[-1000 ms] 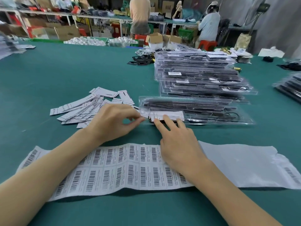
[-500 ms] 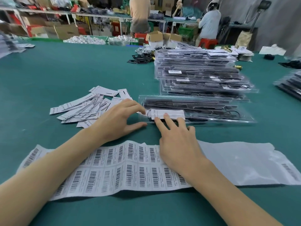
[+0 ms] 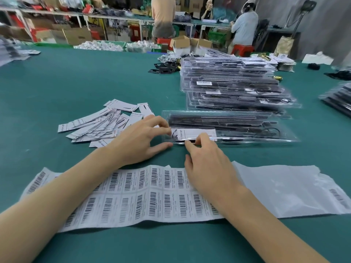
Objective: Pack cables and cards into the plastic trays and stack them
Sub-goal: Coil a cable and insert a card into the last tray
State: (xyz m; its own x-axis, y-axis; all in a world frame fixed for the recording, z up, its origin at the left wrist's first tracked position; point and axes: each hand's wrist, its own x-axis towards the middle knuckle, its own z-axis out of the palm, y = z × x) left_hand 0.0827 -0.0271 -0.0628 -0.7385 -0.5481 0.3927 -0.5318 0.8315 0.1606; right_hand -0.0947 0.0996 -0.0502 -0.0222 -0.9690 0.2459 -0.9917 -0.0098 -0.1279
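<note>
Grip state: left hand (image 3: pixel 140 141) pinches the near-left corner of the tray (image 3: pixel 224 126) on the desk (image 3: pixel 76 82); right hand (image 3: pixel 207 160), fingers extended, presses the card (image 3: pixel 193 133) into it. Filled trays (image 3: pixel 233 86) are stacked behind. Loose cards (image 3: pixel 95 126) await packing.
</note>
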